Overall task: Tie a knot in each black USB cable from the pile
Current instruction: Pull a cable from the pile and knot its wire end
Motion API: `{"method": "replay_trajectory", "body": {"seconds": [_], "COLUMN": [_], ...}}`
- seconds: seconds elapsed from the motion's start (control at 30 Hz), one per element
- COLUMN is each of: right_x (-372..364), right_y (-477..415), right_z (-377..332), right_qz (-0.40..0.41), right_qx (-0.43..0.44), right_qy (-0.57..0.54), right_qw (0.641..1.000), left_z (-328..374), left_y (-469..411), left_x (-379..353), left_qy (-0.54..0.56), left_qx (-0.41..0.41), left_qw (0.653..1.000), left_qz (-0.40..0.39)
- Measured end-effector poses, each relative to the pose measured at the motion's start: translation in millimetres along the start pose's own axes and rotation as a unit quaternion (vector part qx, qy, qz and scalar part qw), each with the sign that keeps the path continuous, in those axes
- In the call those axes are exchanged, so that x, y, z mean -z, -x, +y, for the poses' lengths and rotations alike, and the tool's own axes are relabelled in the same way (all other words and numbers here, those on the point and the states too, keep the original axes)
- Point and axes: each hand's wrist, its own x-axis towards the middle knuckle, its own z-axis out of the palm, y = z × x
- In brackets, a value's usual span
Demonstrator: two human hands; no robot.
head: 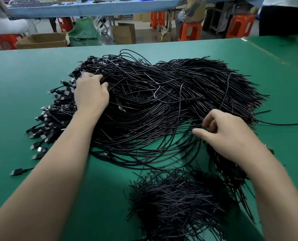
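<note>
The left hand (pixel 90 93) digs into the pile (pixel 162 101) at 9 o'clock, grip hidden; the right hand (pixel 228 131) is half-curled at 4 o'clock, hold unclear.

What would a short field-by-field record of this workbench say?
Surface: green table
Main pile: black USB cables, plugs fanned out on the left
Second heap: smaller bundle of black cables, nearer the person
Left hand: on the pile's plug side, fingers dug among cables; grip unclear
Right hand: at the pile's near right edge, fingers curled; grip unclear
Background: orange stools, cardboard boxes
</note>
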Motion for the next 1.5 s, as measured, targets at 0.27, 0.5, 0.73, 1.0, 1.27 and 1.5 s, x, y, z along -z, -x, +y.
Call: {"method": "replay_trajectory", "body": {"seconds": [0.27, 0.5, 0.73, 1.0, 1.27, 1.5], "right_x": [-13.7, -14.0, -17.5, -23.8, -7.0, 21.8], "right_y": [5.1, 7.1, 9.4, 15.6, 24.7, 28.7], "right_z": [-16.4, -20.1, -33.3, -57.0, -55.9, -44.0], "right_qz": [-0.008, -0.004, -0.051, -0.191, -0.204, -0.279], "right_qx": [0.05, 0.064, 0.069, -0.011, 0.052, 0.138], "right_qy": [-0.036, -0.077, -0.229, -0.544, -0.561, -0.527], "right_qw": [0.998, 0.995, 0.97, 0.817, 0.801, 0.791], "left_z": [0.5, 7.9, 41.0, 88.1, 70.8, 58.4], "left_y": [-19.9, -13.2, 58.4, 145.2, 127.8, 118.0], "left_x": [3.4, 10.2, 46.0, 71.3, 72.6, 63.1], "left_qy": [-0.009, 0.003, 0.372, 0.329, 0.215, 0.29], "left_qx": [0.052, 0.052, 0.072, -0.145, -0.272, -0.322], "left_qw": [0.998, 0.999, 0.919, 0.852, 0.932, 0.883], "left_qz": [-0.02, 0.0, -0.108, -0.381, -0.103, -0.183]}}
